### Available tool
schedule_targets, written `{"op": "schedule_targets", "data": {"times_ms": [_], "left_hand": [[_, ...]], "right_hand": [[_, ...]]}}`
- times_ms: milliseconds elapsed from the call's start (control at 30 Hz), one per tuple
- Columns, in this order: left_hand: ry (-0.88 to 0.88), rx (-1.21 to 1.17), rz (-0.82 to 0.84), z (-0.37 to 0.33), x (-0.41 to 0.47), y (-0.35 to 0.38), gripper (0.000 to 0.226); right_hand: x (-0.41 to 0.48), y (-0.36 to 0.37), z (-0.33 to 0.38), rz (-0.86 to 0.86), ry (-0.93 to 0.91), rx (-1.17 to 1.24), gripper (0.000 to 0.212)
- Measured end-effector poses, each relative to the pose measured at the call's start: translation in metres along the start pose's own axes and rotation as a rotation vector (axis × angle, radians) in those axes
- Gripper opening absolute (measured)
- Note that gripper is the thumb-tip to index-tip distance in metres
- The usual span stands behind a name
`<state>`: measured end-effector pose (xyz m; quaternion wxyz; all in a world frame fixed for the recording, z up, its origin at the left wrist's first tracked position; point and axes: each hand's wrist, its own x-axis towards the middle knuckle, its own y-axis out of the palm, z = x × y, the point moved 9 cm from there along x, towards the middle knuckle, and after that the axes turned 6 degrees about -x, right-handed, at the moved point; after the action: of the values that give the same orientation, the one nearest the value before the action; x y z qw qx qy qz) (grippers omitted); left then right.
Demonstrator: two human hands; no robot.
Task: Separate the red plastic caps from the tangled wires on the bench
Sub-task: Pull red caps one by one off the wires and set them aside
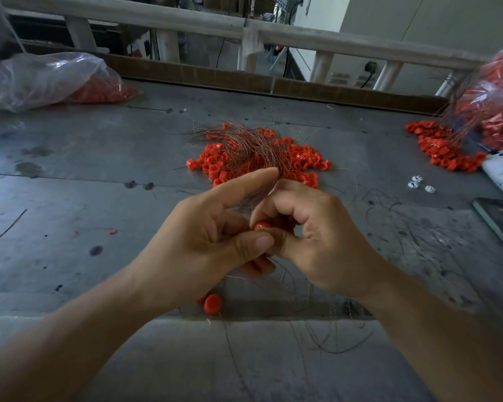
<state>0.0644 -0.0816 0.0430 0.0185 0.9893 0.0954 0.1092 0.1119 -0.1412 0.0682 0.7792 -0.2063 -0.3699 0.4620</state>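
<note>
Red plastic cap, held (262, 226): one item, lifted above the grey table (84, 175), pinched between both hands at centre frame. Left hand (204, 236): thumb pressed to the cap's near side, lower fingers curled beneath, index finger extended forward and idle. Right hand (311, 236): fingers curled tightly round the cap's far side; exact contact is hidden by the knuckles.

Tangled wires (244, 143): thin coppery strands, one sheaf rising from between the hands and fanning back over the main pile of caps (299, 165), which lies mid-table beyond the fingertips.

Loose cap (212, 304): lying on the table below the left wrist, apparently already free of wire. Stray dark strands are scattered near the front edge.

Second heap of caps (439, 149): far right, beside a full plastic bag (494, 105). Another bag (41, 79), partly filled, far left. Phone (500, 221) at the right edge.

Step in hand, as judged: freeing a single cap from its strand. Next move likely calls for a firm pull apart, cap one way and wire the other, without dragging the sheaf through the pile.
</note>
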Motion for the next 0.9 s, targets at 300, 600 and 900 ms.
{"op": "schedule_targets", "data": {"times_ms": [300, 600, 900], "left_hand": [[-0.005, -0.057, -0.046, -0.003, 0.003, -0.007, 0.063], [-0.038, -0.197, -0.081, -0.004, 0.005, -0.015, 0.056], [-0.044, -0.186, -0.071, -0.003, 0.007, -0.014, 0.053]], "right_hand": [[0.004, -0.007, -0.003, -0.064, 0.004, 0.044, 0.014], [0.005, -0.018, -0.003, -0.079, -0.02, 0.115, 0.03], [0.006, -0.016, -0.005, -0.053, -0.009, 0.147, 0.028]]}}
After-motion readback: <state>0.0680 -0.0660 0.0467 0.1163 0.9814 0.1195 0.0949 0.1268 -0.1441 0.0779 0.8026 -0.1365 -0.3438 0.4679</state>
